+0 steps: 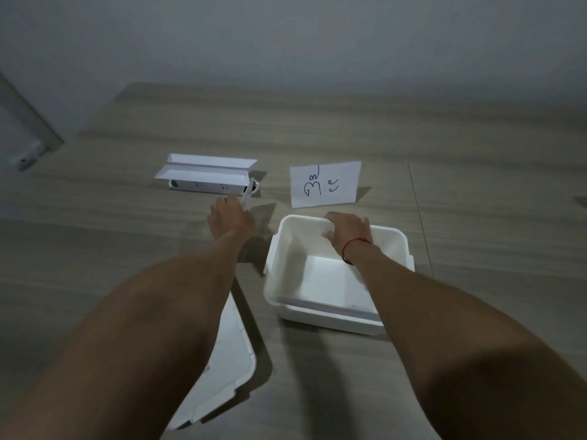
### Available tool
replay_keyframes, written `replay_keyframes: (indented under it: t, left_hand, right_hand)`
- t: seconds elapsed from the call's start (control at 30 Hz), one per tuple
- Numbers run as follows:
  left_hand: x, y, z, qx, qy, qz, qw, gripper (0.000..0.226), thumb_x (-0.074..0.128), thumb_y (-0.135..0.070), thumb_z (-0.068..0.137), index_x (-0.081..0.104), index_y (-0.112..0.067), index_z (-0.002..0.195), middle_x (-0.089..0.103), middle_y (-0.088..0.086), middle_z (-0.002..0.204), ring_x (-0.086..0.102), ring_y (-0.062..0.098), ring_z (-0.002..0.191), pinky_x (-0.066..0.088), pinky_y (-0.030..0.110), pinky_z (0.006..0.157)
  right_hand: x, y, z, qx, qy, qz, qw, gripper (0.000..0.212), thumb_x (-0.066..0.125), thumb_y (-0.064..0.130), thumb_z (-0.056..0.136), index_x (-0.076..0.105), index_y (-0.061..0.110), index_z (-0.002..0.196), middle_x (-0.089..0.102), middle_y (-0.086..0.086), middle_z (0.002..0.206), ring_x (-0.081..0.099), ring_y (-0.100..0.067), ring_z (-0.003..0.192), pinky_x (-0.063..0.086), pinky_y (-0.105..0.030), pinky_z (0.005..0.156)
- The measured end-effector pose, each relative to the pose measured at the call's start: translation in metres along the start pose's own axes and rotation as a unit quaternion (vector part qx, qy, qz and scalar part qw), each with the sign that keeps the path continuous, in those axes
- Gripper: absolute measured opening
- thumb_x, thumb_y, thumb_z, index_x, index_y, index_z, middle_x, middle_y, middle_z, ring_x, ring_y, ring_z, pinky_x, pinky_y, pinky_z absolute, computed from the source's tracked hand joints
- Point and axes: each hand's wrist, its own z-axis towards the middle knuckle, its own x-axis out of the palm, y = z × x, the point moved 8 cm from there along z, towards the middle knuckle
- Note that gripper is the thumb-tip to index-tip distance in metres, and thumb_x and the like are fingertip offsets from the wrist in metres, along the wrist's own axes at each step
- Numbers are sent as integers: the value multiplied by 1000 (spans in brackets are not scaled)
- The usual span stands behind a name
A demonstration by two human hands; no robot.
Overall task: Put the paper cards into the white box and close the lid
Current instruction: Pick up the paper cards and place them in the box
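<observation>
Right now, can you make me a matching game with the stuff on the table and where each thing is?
Things:
1. white box
2. lid
3. card with writing
4. left hand

Places:
A. standing up behind the box
B. lying flat under the left forearm
C. open, with the right hand on its far rim
D. pinching a small paper card near the folded white papers

Pairs: 1-C, 2-B, 3-A, 4-D
</observation>
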Motion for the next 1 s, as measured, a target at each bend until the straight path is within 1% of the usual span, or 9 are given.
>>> replay_keyframes:
  t: [0.13, 0.33, 0.47, 0.6, 0.77, 0.87, 0.9, 0.93, 1.0]
  left_hand:
    - [34, 14, 12, -25, 77, -45, 996, 27, 54, -14, 92, 57, -6, 118, 63, 17, 120, 62, 35, 112, 52, 43, 91]
    - [37, 14, 12, -7, 108, -49, 993, 30, 60, -8, 87, 61, -6, 117, 66, 18, 119, 65, 37, 108, 55, 45, 89]
    - [12, 4, 9, 12, 89, -49, 995, 25, 54, -12, 90, 65, -10, 112, 69, 14, 114, 67, 34, 101, 56, 41, 84]
    - [-18, -15, -5, 62, 75, -20, 995, 27, 49, -14, 91, 65, -14, 113, 69, 13, 111, 65, 35, 102, 49, 38, 79]
    - [-59, -51, -38, 138, 24, -28, 990, 29, 42, -13, 90, 66, -17, 104, 70, 12, 106, 64, 33, 92, 48, 34, 71]
    - [-80, -76, -60, 167, 18, -80, 983, 29, 44, -19, 89, 68, -16, 106, 71, 15, 107, 67, 36, 91, 57, 42, 77]
    - [-85, -83, -66, 172, 18, -94, 980, 29, 46, -20, 89, 68, -15, 106, 71, 16, 107, 67, 37, 92, 58, 45, 79]
    - [-89, -92, -73, 184, 17, -102, 977, 29, 47, -20, 88, 69, -14, 105, 71, 17, 105, 67, 38, 91, 57, 45, 78]
    - [-92, -111, -84, 220, 31, -118, 968, 26, 49, -18, 87, 70, -9, 99, 72, 17, 99, 67, 35, 86, 54, 42, 71]
  right_hand:
    - [3, 8, 11, -23, -45, -18, 999, 28, 53, 35, 92, 57, 25, 118, 65, 0, 121, 53, -24, 118, 32, -38, 96]
    - [6, 7, 16, -18, -45, -14, 999, 31, 53, 35, 92, 56, 25, 121, 61, 0, 126, 50, -24, 121, 30, -38, 98]
    - [0, 4, 10, 6, -25, -2, 1000, 34, 45, 32, 97, 52, 25, 129, 53, -4, 135, 44, -26, 127, 26, -40, 106]
    - [-17, -16, -13, 40, -15, 4, 999, 38, 42, 25, 99, 44, 20, 137, 37, -6, 149, 34, -27, 136, 18, -44, 114]
    - [-34, -54, -59, 133, 3, 12, 991, 53, 48, 6, 88, 38, 18, 139, 29, -11, 151, 28, -29, 139, 23, -46, 113]
    - [-35, -70, -86, 181, 28, 66, 981, 63, 44, 1, 89, 25, 17, 147, 7, -13, 160, 12, -34, 147, 25, -51, 114]
    - [-34, -74, -93, 189, 40, 82, 978, 63, 42, 2, 91, 21, 16, 149, 2, -12, 161, 11, -34, 148, 25, -51, 114]
    - [-34, -76, -99, 197, 49, 96, 975, 62, 40, 4, 93, 18, 15, 150, 2, -12, 161, 15, -35, 147, 26, -49, 115]
    - [-35, -82, -109, 208, 54, 111, 970, 57, 38, 5, 94, 22, 8, 149, 18, -15, 158, 31, -35, 141, 32, -44, 113]
